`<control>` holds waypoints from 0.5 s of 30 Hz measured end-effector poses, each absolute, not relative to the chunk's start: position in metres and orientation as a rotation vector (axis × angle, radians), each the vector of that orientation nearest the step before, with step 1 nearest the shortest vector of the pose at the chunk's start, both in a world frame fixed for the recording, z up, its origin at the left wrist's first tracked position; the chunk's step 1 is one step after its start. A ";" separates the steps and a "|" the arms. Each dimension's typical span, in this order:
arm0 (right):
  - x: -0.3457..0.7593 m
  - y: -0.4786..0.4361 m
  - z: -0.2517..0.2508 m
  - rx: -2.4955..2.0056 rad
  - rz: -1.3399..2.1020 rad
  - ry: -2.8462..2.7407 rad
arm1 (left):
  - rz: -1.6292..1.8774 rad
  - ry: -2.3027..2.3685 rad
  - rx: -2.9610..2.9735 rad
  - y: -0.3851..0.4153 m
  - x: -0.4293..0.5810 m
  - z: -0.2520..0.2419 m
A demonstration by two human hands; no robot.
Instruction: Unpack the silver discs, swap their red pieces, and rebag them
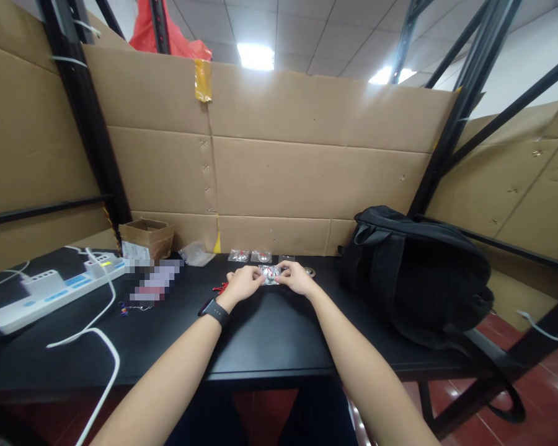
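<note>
Between my two hands is a small clear plastic packet [270,274] with something shiny and a bit of red in it; the exact contents are too small to tell. My left hand [246,282], with a black watch on its wrist, pinches the packet's left side. On the right side, my right hand [296,277] grips it with thumb and fingers. Just beyond lie similar flat packets, one on the left [239,255] and one nearer the middle [261,256]. Some red pieces [220,288] show beside my left hand. A ring-shaped item [310,272] is partly visible behind my right hand.
A black backpack [413,279] stands on the table's right side. At left are a white power strip [60,294], a loose white cable [105,337], a small cardboard box [147,238] and a crumpled clear bag [196,253]. Cardboard panels [279,179] wall the back of the black table [270,344].
</note>
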State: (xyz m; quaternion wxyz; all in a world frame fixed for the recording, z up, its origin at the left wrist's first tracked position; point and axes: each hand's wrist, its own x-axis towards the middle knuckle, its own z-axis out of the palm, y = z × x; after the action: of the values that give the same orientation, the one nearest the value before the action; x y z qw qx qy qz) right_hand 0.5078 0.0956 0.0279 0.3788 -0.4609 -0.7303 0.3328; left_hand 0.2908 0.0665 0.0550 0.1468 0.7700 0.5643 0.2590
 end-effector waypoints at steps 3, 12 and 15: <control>0.509 0.092 0.035 -1.200 0.762 -1.934 | 0.782 1.646 2.183 0.068 0.290 0.055; 0.496 0.091 0.045 -1.778 -0.080 -2.220 | 0.863 1.846 2.012 0.072 0.278 0.067; 0.502 0.093 0.045 -1.925 -0.083 -2.200 | 0.827 1.893 1.950 0.079 0.274 0.068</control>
State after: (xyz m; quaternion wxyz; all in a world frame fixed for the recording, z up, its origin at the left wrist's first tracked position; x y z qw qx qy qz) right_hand 0.5021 0.0935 0.0449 0.1085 -0.6543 -0.7478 -0.0281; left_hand 0.2742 0.0795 0.0678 0.1498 0.6787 0.6589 0.2877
